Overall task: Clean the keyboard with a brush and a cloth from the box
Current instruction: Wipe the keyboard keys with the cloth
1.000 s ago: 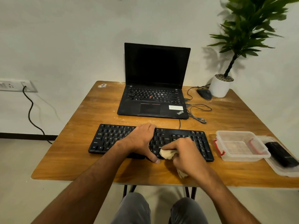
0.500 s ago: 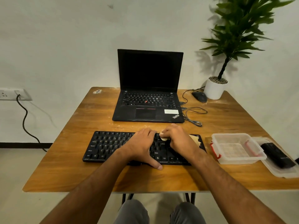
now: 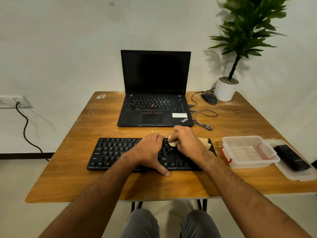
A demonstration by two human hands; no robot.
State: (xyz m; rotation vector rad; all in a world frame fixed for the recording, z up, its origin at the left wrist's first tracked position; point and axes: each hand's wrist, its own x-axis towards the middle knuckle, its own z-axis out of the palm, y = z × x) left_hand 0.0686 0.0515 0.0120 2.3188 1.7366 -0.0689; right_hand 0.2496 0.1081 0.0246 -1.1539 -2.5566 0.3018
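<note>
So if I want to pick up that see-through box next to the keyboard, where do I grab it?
Probably by the box's two long rims, coming straight down from above. It sits open side up on the table, and its far side lies against the lid, so the sides are crowded.

A square wooden table (image 3: 96, 169) with a worn orange-brown top fills the middle of the frame. On it lie a black keyboard (image 3: 116, 152) at centre, an open black laptop (image 3: 154, 103) above it, a white potted plant (image 3: 224, 90) and dark mouse (image 3: 209, 98) upper right, and a clear plastic box (image 3: 248, 152) at right, beside its lid (image 3: 298, 174).
</note>
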